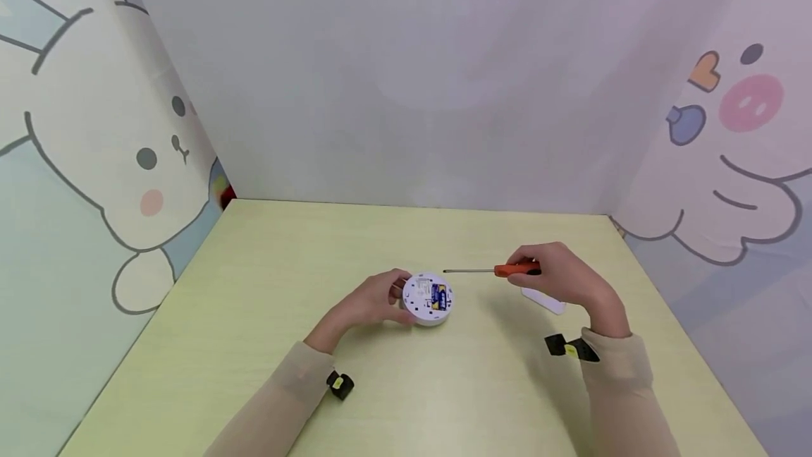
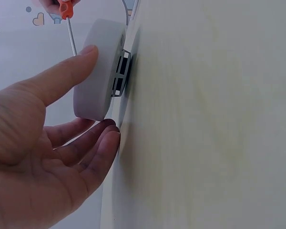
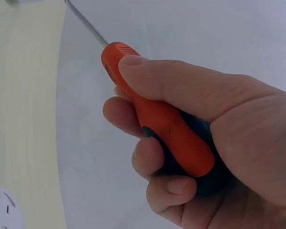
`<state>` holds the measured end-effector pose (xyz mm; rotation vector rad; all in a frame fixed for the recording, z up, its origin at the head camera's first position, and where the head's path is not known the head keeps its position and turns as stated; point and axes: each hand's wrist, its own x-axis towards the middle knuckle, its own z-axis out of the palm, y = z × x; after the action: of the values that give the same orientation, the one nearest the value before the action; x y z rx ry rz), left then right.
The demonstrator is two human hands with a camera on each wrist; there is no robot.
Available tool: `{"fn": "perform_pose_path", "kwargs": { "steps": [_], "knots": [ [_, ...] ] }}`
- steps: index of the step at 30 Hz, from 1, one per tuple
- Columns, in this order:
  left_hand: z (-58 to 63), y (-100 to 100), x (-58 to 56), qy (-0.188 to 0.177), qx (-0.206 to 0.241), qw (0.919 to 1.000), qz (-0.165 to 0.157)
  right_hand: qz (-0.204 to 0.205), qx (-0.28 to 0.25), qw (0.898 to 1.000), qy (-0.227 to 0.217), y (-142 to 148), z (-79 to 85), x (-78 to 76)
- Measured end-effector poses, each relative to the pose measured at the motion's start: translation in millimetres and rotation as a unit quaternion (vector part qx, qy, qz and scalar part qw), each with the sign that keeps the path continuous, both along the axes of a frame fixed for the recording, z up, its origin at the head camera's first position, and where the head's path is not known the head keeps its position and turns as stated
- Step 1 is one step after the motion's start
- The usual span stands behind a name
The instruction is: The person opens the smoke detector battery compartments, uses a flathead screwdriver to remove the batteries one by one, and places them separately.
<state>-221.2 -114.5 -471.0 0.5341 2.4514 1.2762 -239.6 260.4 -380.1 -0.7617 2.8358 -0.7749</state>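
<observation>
In the head view my left hand holds a round white smoke detector by its left edge. Its flat back faces up, and a battery with a blue and yellow label lies in it. The left wrist view shows the thumb on the rim and a vented raised part facing the table. My right hand grips a screwdriver by its orange and dark handle. Its thin shaft points left, the tip just right of and above the detector, apart from it.
A white plate lies on the pale yellow table, partly hidden under my right hand; its slotted edge shows in the right wrist view. A pale curtain stands behind, with cartoon-printed cloth on both sides.
</observation>
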Motion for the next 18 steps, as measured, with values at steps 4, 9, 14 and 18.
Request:
{"fn": "perform_pose_path", "kwargs": {
  "steps": [4,9,14,18],
  "knots": [
    [0.0,-0.3,-0.4,0.002,-0.007,1.0000,0.001,0.013,-0.009,1.000,-0.002,0.8,0.4,-0.3],
    [1.4,-1.3,-0.3,0.005,-0.012,0.9999,-0.001,0.026,-0.013,1.000,-0.007,1.5,0.2,-0.4],
    [1.4,-1.8,0.0,0.013,-0.022,0.9996,-0.011,0.025,-0.008,1.000,-0.008,2.4,0.8,0.0],
    [1.9,0.2,0.9,0.013,-0.027,0.9995,0.000,0.025,-0.001,1.000,-0.007,1.9,0.3,-0.4]
  ]
}}
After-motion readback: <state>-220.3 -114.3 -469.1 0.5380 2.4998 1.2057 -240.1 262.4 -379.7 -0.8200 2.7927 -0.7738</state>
